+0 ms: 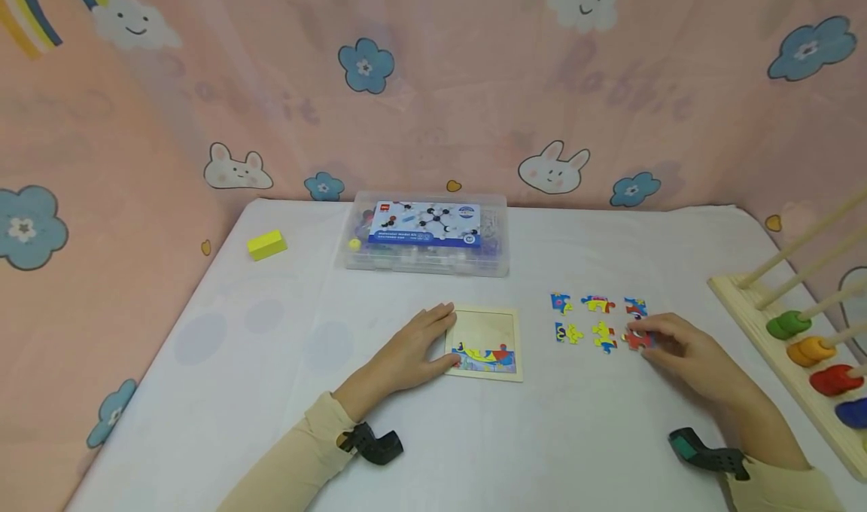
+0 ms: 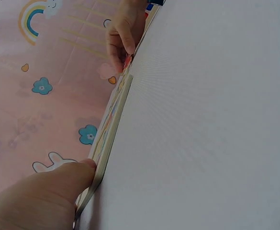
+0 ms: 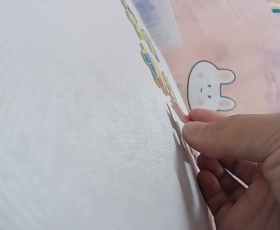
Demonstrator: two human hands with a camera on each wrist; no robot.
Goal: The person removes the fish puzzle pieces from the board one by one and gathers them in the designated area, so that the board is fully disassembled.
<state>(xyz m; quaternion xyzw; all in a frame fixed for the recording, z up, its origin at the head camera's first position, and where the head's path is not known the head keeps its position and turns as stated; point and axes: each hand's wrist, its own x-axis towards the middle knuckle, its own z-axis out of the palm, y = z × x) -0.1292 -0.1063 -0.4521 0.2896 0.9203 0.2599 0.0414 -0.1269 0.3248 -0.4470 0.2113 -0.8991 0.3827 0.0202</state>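
A square wooden puzzle tray lies on the table, its bottom strip filled with colourful pieces. My left hand rests at the tray's left side, fingers stretched to the upper corner and thumb on the lower part. In the left wrist view that thumb lies along the tray's wooden edge. To the right, my right hand pinches a red puzzle piece between thumb and forefinger. The right wrist view shows the red piece tilted at the fingertips. Several loose puzzle pieces lie beside it in two rows.
A clear plastic case with a molecular model label stands at the back. A yellow block sits at the back left. Along the right edge is a wooden bead rack with upright rods and coloured rings. Patterned pink cloth hangs behind the table.
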